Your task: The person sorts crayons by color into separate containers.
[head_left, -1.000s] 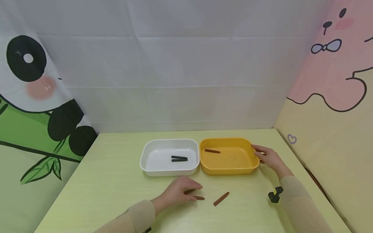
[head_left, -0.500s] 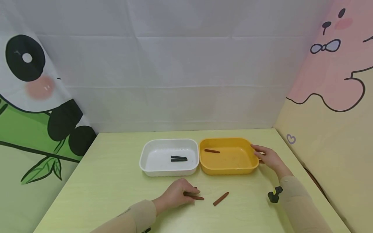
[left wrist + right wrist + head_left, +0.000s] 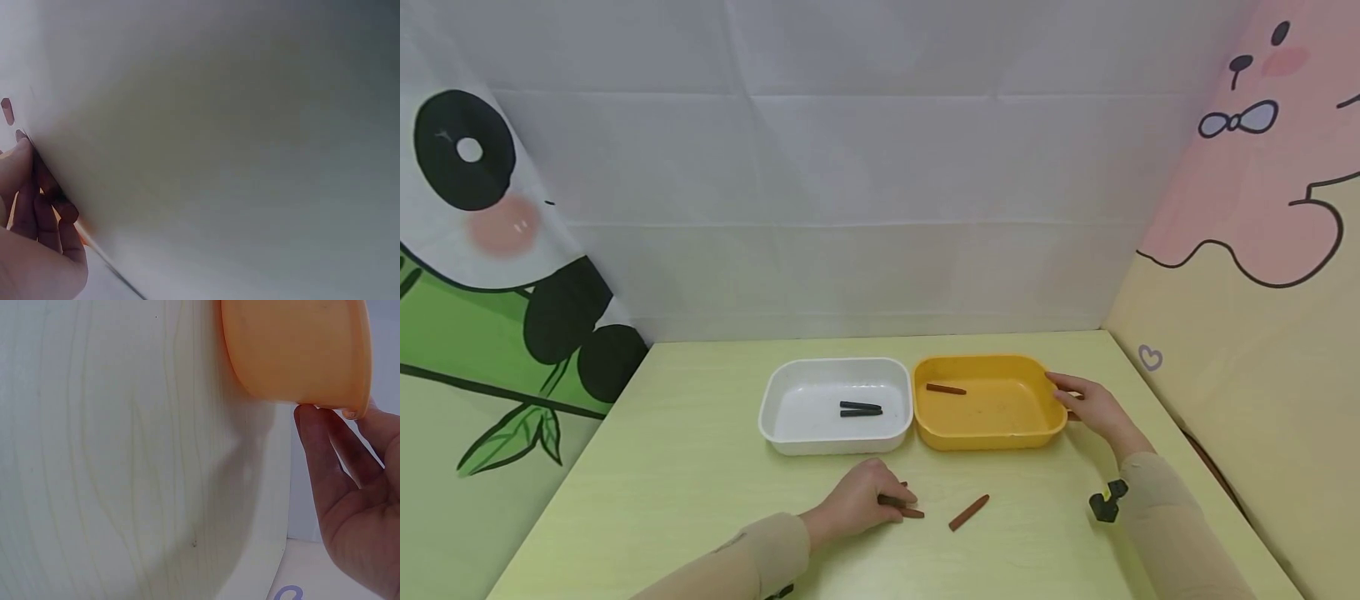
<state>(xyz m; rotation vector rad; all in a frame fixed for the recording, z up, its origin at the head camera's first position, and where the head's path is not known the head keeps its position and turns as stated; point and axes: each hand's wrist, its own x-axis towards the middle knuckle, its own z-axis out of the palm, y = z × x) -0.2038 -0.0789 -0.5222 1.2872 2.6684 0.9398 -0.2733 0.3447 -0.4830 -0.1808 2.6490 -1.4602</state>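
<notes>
My left hand [image 3: 859,498] is low over the front of the table, thumb and fingertips pinching a dark crayon [image 3: 891,502]. A brown crayon [image 3: 913,513] pokes out just beneath those fingers, and another small brown tip [image 3: 904,484] shows behind them. In the left wrist view, a thick brown crayon [image 3: 67,211] lies against the curled fingers, partly hidden. To the right lies a loose brown crayon [image 3: 968,512]. My right hand [image 3: 1093,408] grips the right rim of the yellow tray [image 3: 992,442], thumb at the rim and fingers against the outer wall.
Left of the yellow tray, and side by side with it, stands a white tray [image 3: 827,447] containing two black crayons [image 3: 861,409]. One brown crayon [image 3: 946,389] lies inside the yellow tray. A pale backdrop [image 3: 880,275] rises behind the table, with printed walls at both sides.
My left fingers and thumb have drawn closer together around the dark crayon, and the hand has shifted very slightly. The right hand and both trays stay where they were.
</notes>
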